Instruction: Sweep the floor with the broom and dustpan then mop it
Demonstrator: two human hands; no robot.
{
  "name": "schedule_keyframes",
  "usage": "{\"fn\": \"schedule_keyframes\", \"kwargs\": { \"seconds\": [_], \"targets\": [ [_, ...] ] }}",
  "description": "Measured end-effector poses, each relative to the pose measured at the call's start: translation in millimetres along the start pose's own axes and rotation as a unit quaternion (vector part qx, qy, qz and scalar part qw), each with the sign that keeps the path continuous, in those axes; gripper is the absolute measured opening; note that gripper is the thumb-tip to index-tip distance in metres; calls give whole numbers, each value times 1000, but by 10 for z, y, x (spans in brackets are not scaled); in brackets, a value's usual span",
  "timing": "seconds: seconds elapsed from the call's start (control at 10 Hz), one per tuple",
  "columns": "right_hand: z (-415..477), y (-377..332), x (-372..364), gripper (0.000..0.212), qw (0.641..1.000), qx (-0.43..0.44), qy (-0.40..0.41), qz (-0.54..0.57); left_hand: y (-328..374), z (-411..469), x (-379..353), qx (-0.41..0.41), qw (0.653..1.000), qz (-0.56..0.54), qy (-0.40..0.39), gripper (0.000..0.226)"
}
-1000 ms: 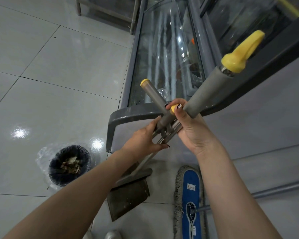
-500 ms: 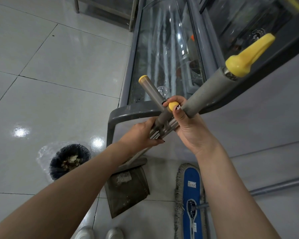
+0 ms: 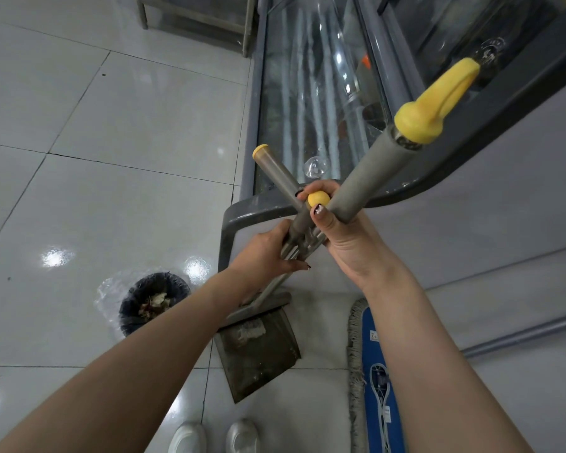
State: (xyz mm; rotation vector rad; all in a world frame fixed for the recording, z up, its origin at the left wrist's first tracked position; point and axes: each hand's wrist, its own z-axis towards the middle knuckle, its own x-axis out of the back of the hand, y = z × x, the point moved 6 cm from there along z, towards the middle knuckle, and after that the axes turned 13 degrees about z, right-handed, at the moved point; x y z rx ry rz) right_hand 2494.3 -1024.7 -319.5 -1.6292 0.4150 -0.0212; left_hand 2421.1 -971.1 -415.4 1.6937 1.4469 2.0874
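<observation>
A grey dustpan (image 3: pixel 258 351) rests tilted on the floor near my feet, with a small clump of dust inside. Its long handle (image 3: pixel 366 178) has a grey grip and a yellow hooked end and rises to the upper right. My right hand (image 3: pixel 343 237) is shut on that grip. A thinner handle with a yellow cap (image 3: pixel 275 171), apparently the broom's, crosses it, and its lower end is hidden. My left hand (image 3: pixel 265 256) grips this handle and the metal shafts just below the crossing. A blue flat mop (image 3: pixel 378 380) with a fringe lies on the floor at the right.
A small bin (image 3: pixel 154 302) lined with a black bag holds rubbish and stands on the tiles to the left. A glass-topped display freezer (image 3: pixel 307 93) runs along the right, just behind the handles. The mop's pole (image 3: pixel 520 335) stretches right. My white shoes (image 3: pixel 216 436) show at the bottom edge.
Both hands keep their hold on the crossed handles. The dustpan has tipped and shifted slightly, so a dust clump shows inside it. My view has dropped and my shoes have come into sight.
</observation>
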Motion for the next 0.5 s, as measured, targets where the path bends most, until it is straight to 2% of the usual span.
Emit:
{"fn": "schedule_keyframes", "kwargs": {
  "seconds": [0.3,0.4,0.5],
  "targets": [
    [-103,-3,-41,75,998,3,63,21,12,-62,-11,45,999,-15,-5,73],
    [-155,14,-52,87,994,-13,97,58,72,-175,108,40,999,-16,-14,81],
    [-268,0,-53,64,993,-20,103,54,77,-319,250,60,998,-27,10,88]
  ]
}}
